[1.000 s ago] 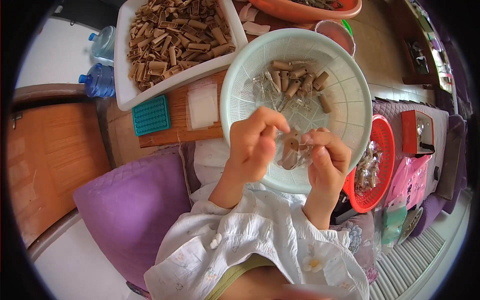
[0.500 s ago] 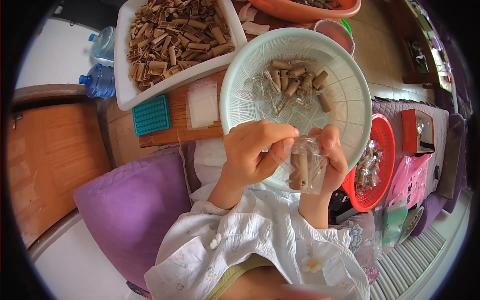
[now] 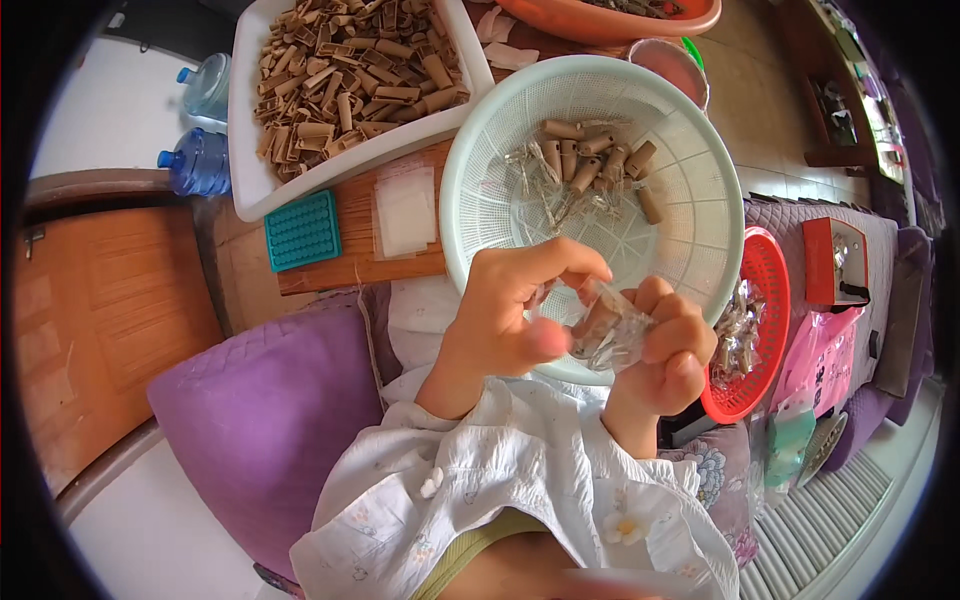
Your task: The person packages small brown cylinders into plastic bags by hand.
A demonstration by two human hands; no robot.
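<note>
My left hand point(image 3: 510, 315) and my right hand point(image 3: 662, 350) together hold a small clear plastic bag point(image 3: 612, 328) with brown sticks inside, just over the near rim of a pale green basket point(image 3: 690, 245). The left thumb and fingers pinch the bag's top left edge. The right hand cups the bag from the right and below. Inside the basket lie several brown stick pieces point(image 3: 590, 165) and some clear wrappers point(image 3: 545, 190).
A white tray point(image 3: 250, 190) heaped with brown sticks stands at the back left on a wooden board point(image 3: 350, 225), beside a teal grid block point(image 3: 302, 230) and a stack of clear bags point(image 3: 405, 212). A red basket point(image 3: 765, 290) of filled bags sits right. A purple cushion point(image 3: 260, 420) lies left.
The bag with sticks has been drawn up between both hands and turned; the left hand's fingers have shifted to pinch its top edge, and both hands sit slightly lower and closer.
</note>
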